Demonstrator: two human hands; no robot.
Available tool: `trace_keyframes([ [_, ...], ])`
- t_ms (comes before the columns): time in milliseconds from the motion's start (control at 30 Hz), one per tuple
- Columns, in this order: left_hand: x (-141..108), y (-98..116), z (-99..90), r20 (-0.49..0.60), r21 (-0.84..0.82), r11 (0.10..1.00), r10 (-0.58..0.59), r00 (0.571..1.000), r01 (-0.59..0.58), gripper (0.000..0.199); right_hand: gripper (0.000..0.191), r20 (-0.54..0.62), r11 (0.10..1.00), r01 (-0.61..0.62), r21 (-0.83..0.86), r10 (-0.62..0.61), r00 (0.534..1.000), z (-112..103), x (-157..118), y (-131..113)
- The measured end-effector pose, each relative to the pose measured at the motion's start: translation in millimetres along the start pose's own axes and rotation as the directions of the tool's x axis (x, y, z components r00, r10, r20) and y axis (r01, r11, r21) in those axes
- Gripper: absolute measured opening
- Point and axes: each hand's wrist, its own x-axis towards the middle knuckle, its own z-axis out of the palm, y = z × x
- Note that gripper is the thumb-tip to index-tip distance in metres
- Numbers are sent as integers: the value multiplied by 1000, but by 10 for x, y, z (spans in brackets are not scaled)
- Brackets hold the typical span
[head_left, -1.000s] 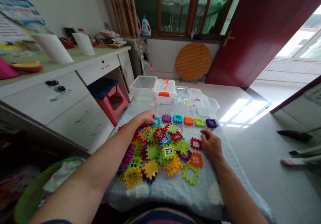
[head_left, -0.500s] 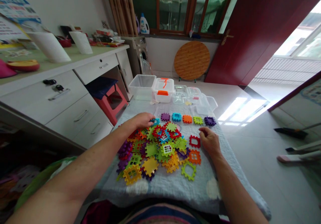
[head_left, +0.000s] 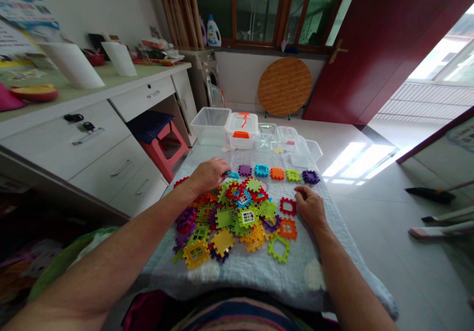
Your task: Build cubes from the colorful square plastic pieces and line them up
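Note:
My left hand [head_left: 212,174] pinches a blue interlocking building tile [head_left: 233,175] beyond the heap of tiles, at the left end of a row. In that row lie a purple tile [head_left: 245,170], a blue tile [head_left: 261,170], an orange tile [head_left: 277,173], a lime green tile [head_left: 293,175] and a dark purple tile [head_left: 310,177]. My right hand [head_left: 311,206] rests on the cloth with fingers loosely bent and apart, nothing visible in them. Just left of it lies a red frame tile [head_left: 288,206]. Below that are an orange window tile [head_left: 288,228] and a green frame tile [head_left: 279,249].
A mixed heap of tiles [head_left: 224,218] covers the middle of the cloth-covered table [head_left: 252,276]. At its far end stand an open clear bin [head_left: 211,126], a lidded box with orange clips [head_left: 242,131] and clear containers [head_left: 266,137]. A pink stool [head_left: 168,148] stands left.
My left hand has moved slightly up and away from the heap, bringing the blue tile nearer the row's left end. My right hand has barely moved. The view has shifted a little.

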Motion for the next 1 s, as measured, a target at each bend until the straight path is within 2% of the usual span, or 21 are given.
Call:
trace_keyframes([
  [167, -224, 372, -103, -114, -16, 998, 60, 992, -63, 17, 30, 19, 1000, 14, -2, -14, 1000, -10, -34, 9],
  [300, -379, 589, -54, -62, -7, 990, 138, 988, -139, 18, 29, 40, 999, 33, 1, -33, 999, -16, -51, 27],
  [500, -540, 642, 3, 41, -112, 974, 203, 978, -197, 24, 29, 53, 998, 56, -18, -55, 997, -17, -53, 46],
  [600, -615, 642, -72, 94, -273, 940, 236, 967, -203, 30, 30, 49, 998, 53, -26, -52, 997, -14, -56, 42],
  [700, -682, 635, -195, 125, -459, 869, 269, 955, -185, 35, 30, 53, 998, 51, -28, -49, 997, -11, -57, 43],
  [767, -709, 573, -266, 106, -523, 841, 224, 969, -137, 31, 30, 63, 999, 44, -27, -42, 997, -13, -54, 48],
  [867, -716, 332, -297, 2, -469, 883, 24, 1000, -20, 23, 31, 72, 999, 35, -33, -33, 997, -17, -44, 55],
  [933, -704, 100, -256, -65, -375, 923, -119, 991, 87, 25, 32, 71, 999, 35, -41, -32, 997, -19, -39, 56],
  [1000, -688, -123, -180, -52, -278, 941, -215, 975, 193, 28, 32, 70, 998, 35, -42, -32, 997, -18, -38, 54],
])
